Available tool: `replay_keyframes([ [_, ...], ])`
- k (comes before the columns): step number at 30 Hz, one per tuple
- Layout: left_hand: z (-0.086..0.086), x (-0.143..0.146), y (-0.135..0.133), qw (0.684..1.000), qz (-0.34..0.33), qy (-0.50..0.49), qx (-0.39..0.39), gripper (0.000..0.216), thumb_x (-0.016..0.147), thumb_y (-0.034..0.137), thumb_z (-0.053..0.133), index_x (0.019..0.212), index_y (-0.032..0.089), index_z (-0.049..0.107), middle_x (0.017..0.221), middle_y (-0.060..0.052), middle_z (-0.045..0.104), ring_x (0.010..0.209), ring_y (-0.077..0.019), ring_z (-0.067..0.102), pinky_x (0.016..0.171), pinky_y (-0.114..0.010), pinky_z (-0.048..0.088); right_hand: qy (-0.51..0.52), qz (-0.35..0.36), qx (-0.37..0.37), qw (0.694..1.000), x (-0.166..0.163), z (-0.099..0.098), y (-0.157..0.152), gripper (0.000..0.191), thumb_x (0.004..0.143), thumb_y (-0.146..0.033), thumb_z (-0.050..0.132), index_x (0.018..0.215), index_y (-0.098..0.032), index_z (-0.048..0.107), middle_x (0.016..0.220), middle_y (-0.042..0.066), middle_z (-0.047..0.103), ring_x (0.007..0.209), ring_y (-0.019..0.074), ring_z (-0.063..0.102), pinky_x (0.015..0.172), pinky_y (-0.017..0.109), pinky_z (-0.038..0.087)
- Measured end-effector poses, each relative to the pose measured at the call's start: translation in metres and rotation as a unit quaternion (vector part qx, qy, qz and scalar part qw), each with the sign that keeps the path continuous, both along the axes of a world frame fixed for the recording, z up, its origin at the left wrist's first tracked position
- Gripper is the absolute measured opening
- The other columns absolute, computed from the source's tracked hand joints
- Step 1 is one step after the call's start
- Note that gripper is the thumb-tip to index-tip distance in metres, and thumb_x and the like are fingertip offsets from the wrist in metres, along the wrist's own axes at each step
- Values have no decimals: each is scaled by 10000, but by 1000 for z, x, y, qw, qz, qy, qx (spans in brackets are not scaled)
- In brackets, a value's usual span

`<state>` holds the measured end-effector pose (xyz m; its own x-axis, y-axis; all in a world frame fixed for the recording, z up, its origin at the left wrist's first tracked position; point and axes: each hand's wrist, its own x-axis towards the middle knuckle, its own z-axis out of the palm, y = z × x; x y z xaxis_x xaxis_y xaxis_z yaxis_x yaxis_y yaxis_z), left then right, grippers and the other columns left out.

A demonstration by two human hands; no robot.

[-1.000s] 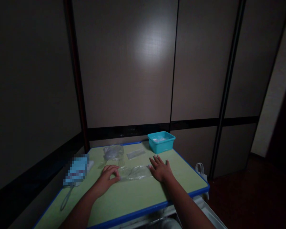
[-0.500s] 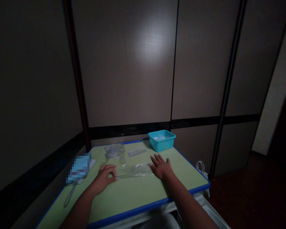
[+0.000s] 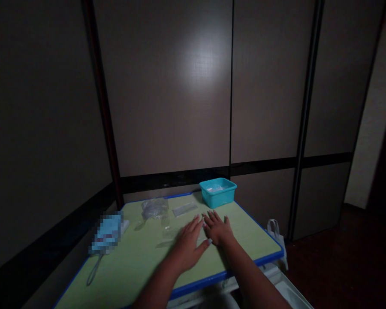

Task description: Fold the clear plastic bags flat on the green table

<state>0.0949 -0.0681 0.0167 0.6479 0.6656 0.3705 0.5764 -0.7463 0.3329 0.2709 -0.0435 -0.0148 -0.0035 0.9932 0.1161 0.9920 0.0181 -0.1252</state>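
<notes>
A clear plastic bag (image 3: 167, 234) lies flat on the green table (image 3: 141, 266). My left hand (image 3: 189, 244) rests flat on the bag's right part, fingers stretched out. Right beside it, touching at the fingertips, my right hand (image 3: 218, 227) lies flat on the table at the bag's right end, fingers spread. Most of the bag is hidden under my left hand.
A teal tub (image 3: 218, 192) stands at the table's far right corner. A crumpled pile of clear bags (image 3: 154, 207) and a small flat clear bag (image 3: 184, 209) lie at the back. A blurred blue item with a cord (image 3: 107, 231) sits at the left edge. A white bag (image 3: 276, 234) hangs beside the table.
My left hand let go of the bag's left end, opened from a pinch, and slid right across the bag until it met my right hand. My right hand stayed put.
</notes>
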Motion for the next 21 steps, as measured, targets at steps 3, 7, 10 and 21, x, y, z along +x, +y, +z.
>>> replay_keyframes([
  [3,6,49,-9,998,-11,28,-59,669,863,544,176,1407,162,99,1476,-53,91,1347,-206,63,1093,-396,152,-22,2,8,1000,2,-6,1,533,872,-389,251,1389,-297,154,1467,8,111,1335,255,16,1007,571,61],
  [7,0,72,-1,993,45,49,-101,733,846,583,74,1404,109,33,1470,-95,33,1342,-233,2,1075,-437,163,-32,2,39,999,5,-14,4,499,879,-358,249,1375,-320,214,1464,-22,122,1332,267,30,1026,529,78],
  [10,-14,65,9,991,71,68,-87,740,835,603,60,1404,133,12,1469,-94,21,1343,-235,27,1069,-444,160,-34,19,28,999,8,-14,5,513,873,-414,249,1377,-342,180,1466,-6,105,1334,263,36,986,590,109],
  [21,-33,21,16,980,152,119,-56,766,802,649,53,1372,184,265,1452,-95,192,1338,-279,90,1061,-478,117,-20,-4,-16,1000,1,2,0,530,882,-464,108,1392,-324,83,1472,17,78,1339,216,-3,978,593,80],
])
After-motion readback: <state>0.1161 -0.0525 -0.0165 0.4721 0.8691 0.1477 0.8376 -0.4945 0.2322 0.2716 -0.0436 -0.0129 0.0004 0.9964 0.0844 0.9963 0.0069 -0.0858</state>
